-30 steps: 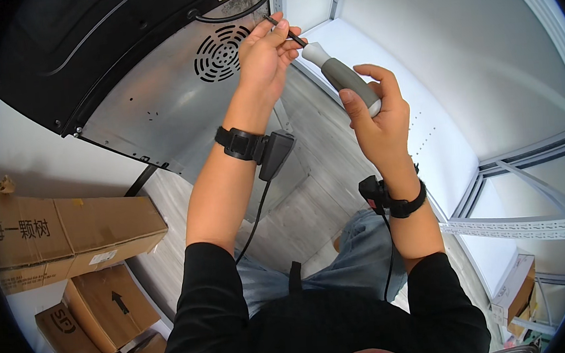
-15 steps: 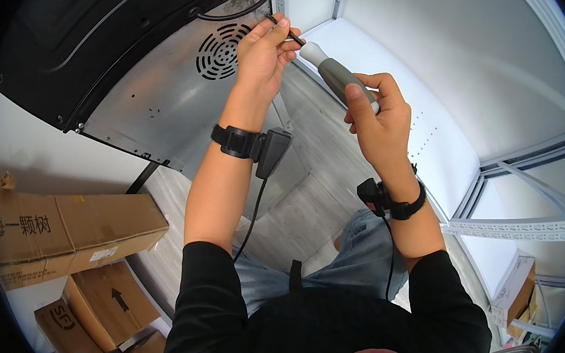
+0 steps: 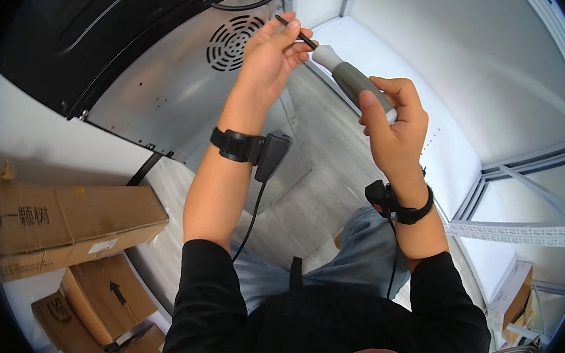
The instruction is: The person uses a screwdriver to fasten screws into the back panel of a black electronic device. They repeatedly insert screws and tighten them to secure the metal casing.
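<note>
With the right hand [image 3: 396, 118], grips a screwdriver [image 3: 338, 68] by the lower part of its thick grey handle [image 3: 357, 84], thumb against one side and fingers on the other. With the left hand [image 3: 268, 59], up and to the left of the right, pinches the black shaft [image 3: 307, 40] between thumb and fingers. Holds the screwdriver slanting from one hand to the other, tip just past the left fingertips; cannot tell about any contact there. Wears on each wrist, below the hands, a strapped black device: left [image 3: 273, 156], right [image 3: 380, 199]. Just behind and left of the left hand, faces a silver metal panel [image 3: 184, 111] with a round slotted vent [image 3: 227, 43]; above that hand, a black cable [image 3: 243, 8] and a black casing [image 3: 86, 46]. To the right of the right hand, has white shelving [image 3: 457, 156]. Between and below the hands, looks down on grey flooring [image 3: 319, 173] and blue jeans [image 3: 361, 243]. Well below and left of the left hand, has cardboard boxes [image 3: 110, 220].
</note>
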{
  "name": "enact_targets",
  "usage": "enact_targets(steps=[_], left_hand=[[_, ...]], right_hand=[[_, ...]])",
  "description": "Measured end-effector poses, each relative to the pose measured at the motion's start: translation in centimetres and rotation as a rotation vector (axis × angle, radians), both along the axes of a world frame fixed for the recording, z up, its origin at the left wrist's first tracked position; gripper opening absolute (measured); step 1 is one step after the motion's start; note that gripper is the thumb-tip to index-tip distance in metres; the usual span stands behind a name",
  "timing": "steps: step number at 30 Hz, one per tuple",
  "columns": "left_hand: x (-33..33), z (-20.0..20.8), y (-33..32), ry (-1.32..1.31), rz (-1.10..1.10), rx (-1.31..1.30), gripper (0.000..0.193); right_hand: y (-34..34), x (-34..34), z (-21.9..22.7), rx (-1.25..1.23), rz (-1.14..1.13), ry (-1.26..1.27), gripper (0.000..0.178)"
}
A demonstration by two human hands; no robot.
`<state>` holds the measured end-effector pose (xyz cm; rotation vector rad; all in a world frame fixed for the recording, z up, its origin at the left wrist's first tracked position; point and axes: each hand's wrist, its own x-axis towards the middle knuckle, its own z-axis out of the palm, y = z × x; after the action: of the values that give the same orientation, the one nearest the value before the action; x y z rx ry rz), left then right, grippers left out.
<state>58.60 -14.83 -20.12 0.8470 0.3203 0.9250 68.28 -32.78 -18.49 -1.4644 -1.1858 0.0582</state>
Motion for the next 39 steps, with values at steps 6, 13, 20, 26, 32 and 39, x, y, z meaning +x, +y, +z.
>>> enact_targets(steps=[6, 13, 20, 26, 32, 39], left_hand=[[-7.5, -0.3, -2.3, -0.003, 0.052, 0.009, 0.033], [-20.7, -3.6, -3.0, -0.161, 0.147, -0.001, 0.035], [-24.8, -4.0, -2.9, -0.234, 0.148, -0.023, 0.036], [-25.3, -4.1, -2.6, -0.232, 0.135, -0.023, 0.037], [-25.5, -4.0, -2.5, -0.232, 0.122, -0.010, 0.038], [-25.6, -4.1, -2.3, -0.224, 0.122, -0.008, 0.038]], right_hand=[[-0.4, -3.0, -1.1, 0.123, 0.194, -0.265, 0.031], [0.6, -12.2, -1.3, 0.151, 0.535, -0.467, 0.042], [1.2, -17.5, -2.5, 0.279, 0.581, -0.537, 0.049], [1.2, -18.7, -2.8, 0.325, 0.547, -0.493, 0.041], [1.0, -18.9, -2.8, 0.318, 0.533, -0.497, 0.041], [0.5, -19.2, -2.5, 0.217, 0.518, -0.492, 0.048]])
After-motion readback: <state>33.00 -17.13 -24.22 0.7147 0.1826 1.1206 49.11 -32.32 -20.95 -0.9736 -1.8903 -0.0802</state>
